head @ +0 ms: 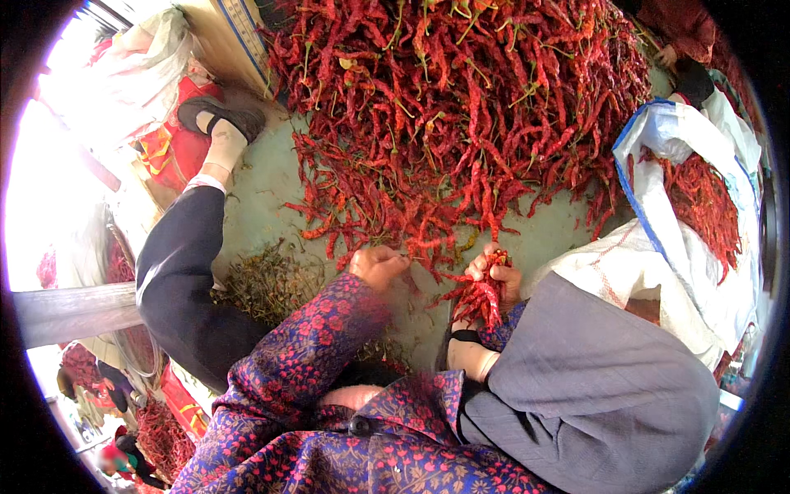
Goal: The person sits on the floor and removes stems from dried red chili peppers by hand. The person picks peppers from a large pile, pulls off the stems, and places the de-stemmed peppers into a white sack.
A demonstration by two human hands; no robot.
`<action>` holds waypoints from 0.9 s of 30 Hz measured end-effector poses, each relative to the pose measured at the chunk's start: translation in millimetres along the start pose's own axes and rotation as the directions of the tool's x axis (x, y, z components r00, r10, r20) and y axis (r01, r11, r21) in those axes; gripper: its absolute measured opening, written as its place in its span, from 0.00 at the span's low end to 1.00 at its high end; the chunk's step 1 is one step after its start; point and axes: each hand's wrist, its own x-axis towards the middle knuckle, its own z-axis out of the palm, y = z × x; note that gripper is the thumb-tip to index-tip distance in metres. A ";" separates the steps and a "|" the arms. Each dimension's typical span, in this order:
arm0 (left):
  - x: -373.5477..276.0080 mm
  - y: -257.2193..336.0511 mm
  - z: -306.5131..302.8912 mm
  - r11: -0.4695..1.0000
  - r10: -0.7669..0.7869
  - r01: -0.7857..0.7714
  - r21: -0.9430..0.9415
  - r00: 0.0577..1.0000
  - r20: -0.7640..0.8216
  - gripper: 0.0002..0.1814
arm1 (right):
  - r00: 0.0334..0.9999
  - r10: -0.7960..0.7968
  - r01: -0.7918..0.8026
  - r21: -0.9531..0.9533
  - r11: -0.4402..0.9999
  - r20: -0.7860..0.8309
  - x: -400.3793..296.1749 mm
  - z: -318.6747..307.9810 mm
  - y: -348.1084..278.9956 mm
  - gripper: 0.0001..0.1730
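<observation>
A large heap of dried red chili peppers (pixel 457 105) with stems spreads over the floor in front of me. My right hand (pixel 500 278) holds a bunch of dried red chilies (pixel 481 299), their tips hanging down over the fingers, just below the heap's near edge. Left of it, at the same edge, my left hand (pixel 379 265) is curled with its fingertips close together; whether something small is pinched in it cannot be made out. A pile of brownish stems and debris (pixel 268 281) lies on the floor to the left of that hand.
A white woven sack with a blue rim (pixel 642 191) stands open at the right, chilies (pixel 703 204) inside. My outstretched leg (pixel 179 265) bounds the left, my bent knee (pixel 611 333) the right. Other people (pixel 685 37) sit at the upper right and the lower left (pixel 126 457).
</observation>
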 end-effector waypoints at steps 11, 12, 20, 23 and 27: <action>-37.7 7.1 -25.0 0.572 0.137 0.243 -0.784 0.913 0.383 0.09 | 0.993 -0.006 -0.020 -0.218 0.976 -0.121 -1.9 20.2 2.2 0.19; -38.3 7.6 -22.9 0.570 0.138 0.223 -0.791 0.923 0.360 0.08 | 0.990 0.007 -0.039 -0.232 0.972 -0.141 -0.6 22.5 2.0 0.20; -33.2 12.6 -15.6 0.892 0.197 -0.134 -0.432 0.975 0.106 0.11 | 1.000 0.002 -0.017 -0.647 0.762 -0.024 4.8 79.0 -5.7 0.19; -34.1 16.4 -11.8 0.932 0.355 -0.347 -0.102 0.933 0.063 0.10 | 0.990 -0.003 0.106 -0.747 0.657 0.138 10.2 98.8 -2.8 0.17; -32.5 24.7 -11.7 0.910 0.406 -0.409 0.068 0.912 0.057 0.08 | 0.998 -0.011 -0.041 -0.738 0.673 -0.066 3.1 106.2 -8.1 0.18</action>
